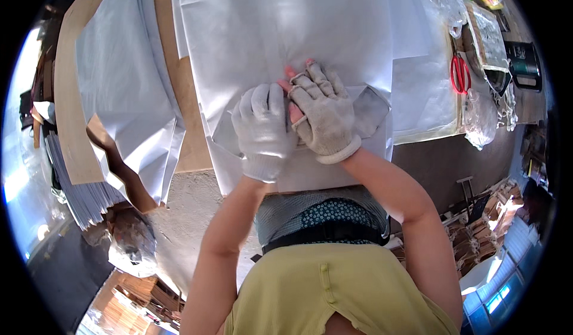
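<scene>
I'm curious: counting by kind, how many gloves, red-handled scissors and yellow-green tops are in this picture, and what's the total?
Gloves: 2
Red-handled scissors: 1
Yellow-green top: 1
Total: 4

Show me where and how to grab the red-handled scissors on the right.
The red-handled scissors are probably best gripped by the handle loops, coming from the near side with the gloved right hand, since the loops point toward the person.
</scene>
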Available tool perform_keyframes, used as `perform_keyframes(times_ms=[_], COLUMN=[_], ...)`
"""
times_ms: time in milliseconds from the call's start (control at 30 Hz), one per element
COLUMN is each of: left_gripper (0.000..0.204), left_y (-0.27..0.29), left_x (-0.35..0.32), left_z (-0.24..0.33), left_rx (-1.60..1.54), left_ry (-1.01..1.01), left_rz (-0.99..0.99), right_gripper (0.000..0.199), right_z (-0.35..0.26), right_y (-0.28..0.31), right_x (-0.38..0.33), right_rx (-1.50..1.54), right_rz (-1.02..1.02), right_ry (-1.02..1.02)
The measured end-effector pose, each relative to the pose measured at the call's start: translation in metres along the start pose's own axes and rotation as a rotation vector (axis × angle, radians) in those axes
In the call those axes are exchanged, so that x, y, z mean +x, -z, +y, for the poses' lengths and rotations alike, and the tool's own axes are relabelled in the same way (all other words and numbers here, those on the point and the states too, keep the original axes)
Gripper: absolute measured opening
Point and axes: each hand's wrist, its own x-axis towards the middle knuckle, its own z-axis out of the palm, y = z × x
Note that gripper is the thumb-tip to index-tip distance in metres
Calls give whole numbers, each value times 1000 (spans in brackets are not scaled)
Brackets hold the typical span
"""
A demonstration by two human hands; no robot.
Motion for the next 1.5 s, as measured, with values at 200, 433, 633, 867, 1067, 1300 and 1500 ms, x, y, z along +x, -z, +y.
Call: perform_keyframes(times_ms=[200,433,633,867,1067,1300,1500], left_gripper=[36,47,53,37,39,50,56], left_y=[26,101,60,116,254,248,230], left_x=[-27,-77,-77,-18,-39,-91,-103], left_z=[-79,-42,-78,-120,-242,-375,-383], left_rx=[-30,-1031,-1748,-682,-268,-71,418], left_ry=[-18,1017,1635,1093,1070,1193,1254], left_rz=[17,179,193,393,739,563,202], right_gripper=[46,58,63,43,43,55,74], right_z=[54,98,71,203,182,133,50], right_y=[35,81,79,75,101,104,122], right_x=[-20,-58,-53,-40,-8,-27,-99], right_rx=[-91,-122,-99,843,730,55,-183], right_rz=[-127,-254,-142,205,301,95,-434], right_ry=[183,-96,-197,-673,-505,-279,-42])
